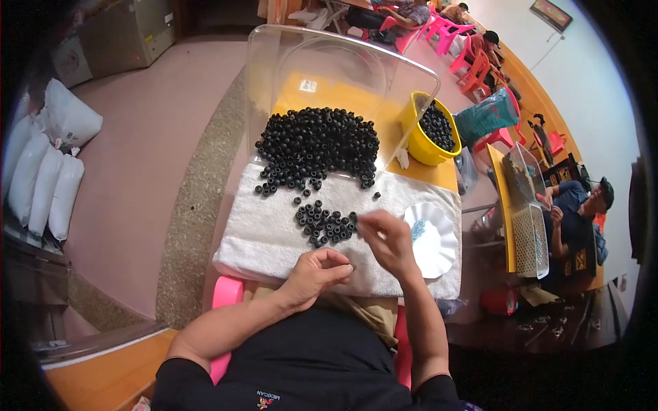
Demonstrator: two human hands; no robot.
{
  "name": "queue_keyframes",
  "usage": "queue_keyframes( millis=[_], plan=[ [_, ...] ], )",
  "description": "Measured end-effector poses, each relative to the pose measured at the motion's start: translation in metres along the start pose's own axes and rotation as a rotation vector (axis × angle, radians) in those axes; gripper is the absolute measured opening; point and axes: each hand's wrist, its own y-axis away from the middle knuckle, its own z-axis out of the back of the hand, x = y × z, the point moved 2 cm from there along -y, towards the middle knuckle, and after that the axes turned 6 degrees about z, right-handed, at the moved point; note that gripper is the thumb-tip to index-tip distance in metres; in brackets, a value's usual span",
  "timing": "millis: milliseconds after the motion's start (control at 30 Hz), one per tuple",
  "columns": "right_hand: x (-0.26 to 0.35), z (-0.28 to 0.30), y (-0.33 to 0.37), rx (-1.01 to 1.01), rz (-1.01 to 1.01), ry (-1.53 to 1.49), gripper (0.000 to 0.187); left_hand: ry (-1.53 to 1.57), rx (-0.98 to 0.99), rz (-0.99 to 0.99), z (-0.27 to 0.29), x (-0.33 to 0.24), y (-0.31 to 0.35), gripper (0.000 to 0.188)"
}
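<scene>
My left hand (317, 279) is closed in a pinch above the near edge of a white towel (260, 250); a small dark piece (353, 268) shows at its fingertips. My right hand (389, 240) hovers to the right of it, thumb and fingers pressed together; whatever they hold, if anything, is too small to make out. Just left of the right fingertips lies a loose cluster of small round black parts with holes (322, 223). A white fluted paper plate (439, 250) with tiny blue pieces (419, 231) sits beside the right hand.
A clear plastic bin (257, 75) lies tipped toward me, with a big heap of black parts (319, 140) spilling out. Right of it stands a yellow basket (428, 149) of similar parts. White sacks (51, 185) stand far left. A person (579, 212) sits at another table, right.
</scene>
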Motion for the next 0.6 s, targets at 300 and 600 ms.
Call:
queue_keyframes(
  millis=[300, 600],
  plan=[
    [-0.053, -0.053, -0.100, 0.030, 0.150, 0.656, 0.019, -0.110, -0.028, -0.010, -0.002, 0.003, -0.001, 0.013],
    [-0.053, -0.068, -0.103, 0.005, 0.189, 0.853, 0.013, -0.111, -0.014, -0.029, -0.002, 0.003, -0.002, 0.011]
  ],
)
